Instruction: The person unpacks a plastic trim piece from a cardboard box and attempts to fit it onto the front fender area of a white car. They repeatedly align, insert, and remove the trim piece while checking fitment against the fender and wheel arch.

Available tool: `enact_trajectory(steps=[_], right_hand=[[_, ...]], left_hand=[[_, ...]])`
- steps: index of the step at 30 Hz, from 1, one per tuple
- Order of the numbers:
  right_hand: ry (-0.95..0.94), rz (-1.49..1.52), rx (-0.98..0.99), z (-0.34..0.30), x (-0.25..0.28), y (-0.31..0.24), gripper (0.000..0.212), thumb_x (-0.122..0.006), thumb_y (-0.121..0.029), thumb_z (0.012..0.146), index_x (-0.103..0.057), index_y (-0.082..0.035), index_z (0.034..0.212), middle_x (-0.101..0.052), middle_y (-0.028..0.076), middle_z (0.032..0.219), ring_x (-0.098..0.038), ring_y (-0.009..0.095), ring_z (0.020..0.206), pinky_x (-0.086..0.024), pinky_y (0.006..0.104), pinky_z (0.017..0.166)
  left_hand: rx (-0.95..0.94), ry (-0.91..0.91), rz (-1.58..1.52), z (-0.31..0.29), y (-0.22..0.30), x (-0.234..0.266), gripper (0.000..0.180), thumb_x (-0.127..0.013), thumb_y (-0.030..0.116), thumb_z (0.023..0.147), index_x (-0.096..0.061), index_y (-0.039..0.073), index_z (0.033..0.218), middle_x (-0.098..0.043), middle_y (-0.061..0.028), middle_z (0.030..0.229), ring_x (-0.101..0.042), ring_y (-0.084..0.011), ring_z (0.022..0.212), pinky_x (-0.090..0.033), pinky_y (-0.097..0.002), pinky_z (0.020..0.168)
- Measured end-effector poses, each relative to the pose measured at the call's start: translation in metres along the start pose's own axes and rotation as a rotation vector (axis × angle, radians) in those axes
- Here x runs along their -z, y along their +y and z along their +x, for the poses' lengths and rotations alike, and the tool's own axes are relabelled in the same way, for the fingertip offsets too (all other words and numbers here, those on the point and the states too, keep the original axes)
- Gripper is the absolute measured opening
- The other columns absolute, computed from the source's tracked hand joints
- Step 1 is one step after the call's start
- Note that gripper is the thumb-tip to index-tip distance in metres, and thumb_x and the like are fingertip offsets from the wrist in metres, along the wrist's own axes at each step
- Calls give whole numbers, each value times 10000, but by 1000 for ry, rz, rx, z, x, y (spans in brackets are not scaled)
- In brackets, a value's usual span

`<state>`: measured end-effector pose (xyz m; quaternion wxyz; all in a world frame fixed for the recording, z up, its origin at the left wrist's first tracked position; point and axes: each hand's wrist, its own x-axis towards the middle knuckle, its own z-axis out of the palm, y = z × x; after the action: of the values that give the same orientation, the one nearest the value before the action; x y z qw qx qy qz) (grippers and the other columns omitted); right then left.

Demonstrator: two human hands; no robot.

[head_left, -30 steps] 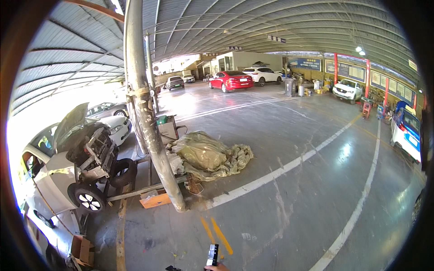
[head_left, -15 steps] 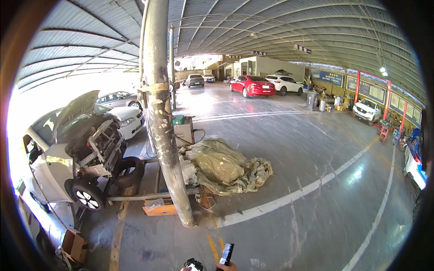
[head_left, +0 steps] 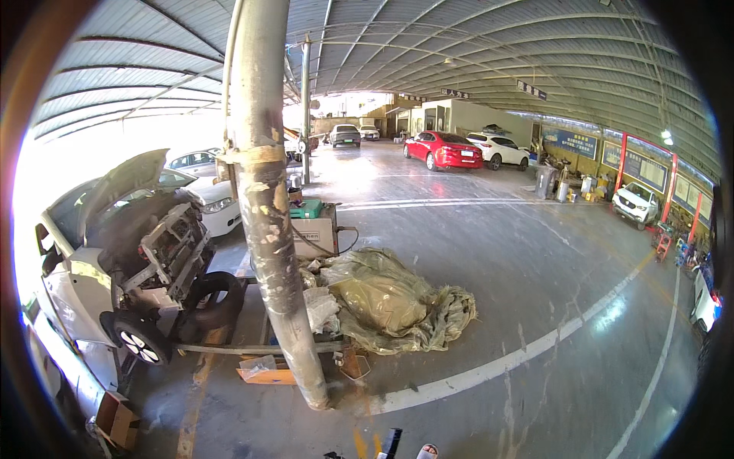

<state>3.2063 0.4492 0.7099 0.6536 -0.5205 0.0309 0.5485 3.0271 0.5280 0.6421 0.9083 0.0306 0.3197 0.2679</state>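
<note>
Neither of my hands shows now; both are below the lower edge. A dark, narrow, flat object [head_left: 393, 441] rises from that edge near the middle, its lower part cut off. Just right of it, the rounded pale end of another object [head_left: 428, 451] with reddish marks pokes up; its kind cannot be made out. A small black piece of something [head_left: 333, 455] shows to their left. What my fingers hold is out of sight.
A worn metal post [head_left: 279, 229] stands close ahead. Left of it is a white car [head_left: 92, 283] with raised hood and stripped front, near loose tires [head_left: 214, 298]. A crumpled greenish tarp [head_left: 397, 298] lies right of the post. A cardboard box [head_left: 116, 421] sits lower left.
The surroundings have shifted slightly down in the view. My hands, visible at the lower edge before, have dropped out of it. The dark flat object sits lower, and the rounded pale end has appeared.
</note>
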Motion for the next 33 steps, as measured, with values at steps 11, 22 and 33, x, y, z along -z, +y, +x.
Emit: enact_trajectory(steps=[11, 22, 33], right_hand=[[-210, 51, -27, 88, 84, -196, 130, -608, -149, 839, -563, -37, 791, -507, 21, 595, -484, 151, 501, -389, 312, 463], [-27, -55, 110, 188, 181, -292, 142, -625, -148, 821, -582, -20, 780, -542, 35, 630, -501, 160, 513, -419, 302, 492], [-470, -268, -158, 221, 91, -196, 169, -643, -209, 839, -624, -56, 771, -576, 32, 646, -529, 156, 554, -432, 298, 526]], left_hand=[[54, -218, 152, 172, -48, -145, 335, -552, 257, 860, -560, 79, 1144, -644, -94, 1046, -627, -279, 911, -541, -405, 698], [149, -45, 288, 238, -121, -301, 319, -531, 282, 893, -586, 70, 1125, -680, -68, 972, -671, -220, 852, -573, -331, 672], [-147, 149, 52, 170, -62, -192, 331, -569, 278, 844, -561, 110, 1130, -659, -85, 994, -647, -268, 862, -543, -400, 586]])
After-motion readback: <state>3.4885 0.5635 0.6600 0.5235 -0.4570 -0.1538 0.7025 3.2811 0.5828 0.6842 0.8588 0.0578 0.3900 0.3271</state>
